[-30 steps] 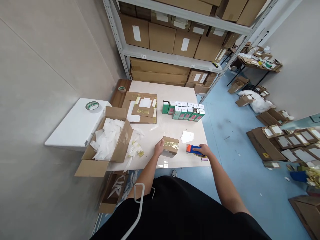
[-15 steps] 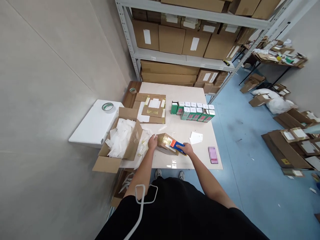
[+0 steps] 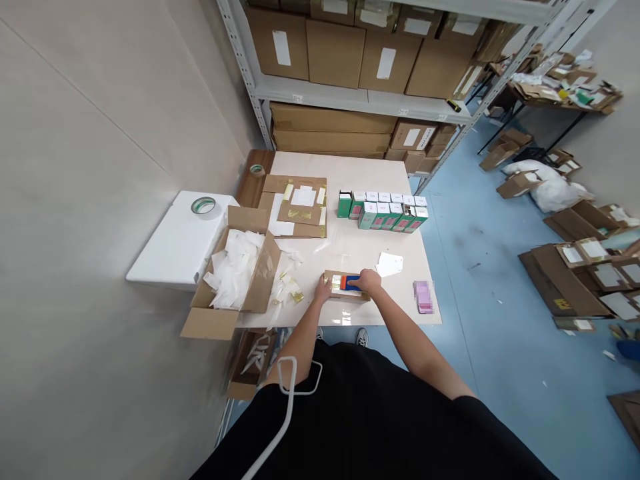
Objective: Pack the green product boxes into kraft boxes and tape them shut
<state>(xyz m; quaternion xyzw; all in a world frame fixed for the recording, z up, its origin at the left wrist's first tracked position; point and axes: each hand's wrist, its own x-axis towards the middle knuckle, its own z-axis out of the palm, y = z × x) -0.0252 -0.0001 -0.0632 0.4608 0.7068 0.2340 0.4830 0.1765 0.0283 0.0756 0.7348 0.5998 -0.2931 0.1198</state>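
Observation:
A small cardboard box (image 3: 356,297) lies on the near part of the table, with shiny tape and a white patch on its upper side. My left hand (image 3: 323,289) grips its left end. My right hand (image 3: 369,281) is closed round a blue and orange tape dispenser (image 3: 351,283), which is held flat against the top of the box. The fingers partly cover the dispenser, so its roll cannot be made out. Beyond the right hand lie white cards (image 3: 389,264).
An open carton of white paper (image 3: 239,267) stands left, beside taped scraps (image 3: 286,287). Flat cardboard (image 3: 300,210) and several green-and-white boxes (image 3: 383,213) lie farther back. A pink stack (image 3: 423,297) sits near the right edge. Shelving (image 3: 345,93) rises behind the table.
The box has turned from tilted to lying level and shifted slightly right. The dispenser has moved from its right edge onto the top. The left hand stays at the left end.

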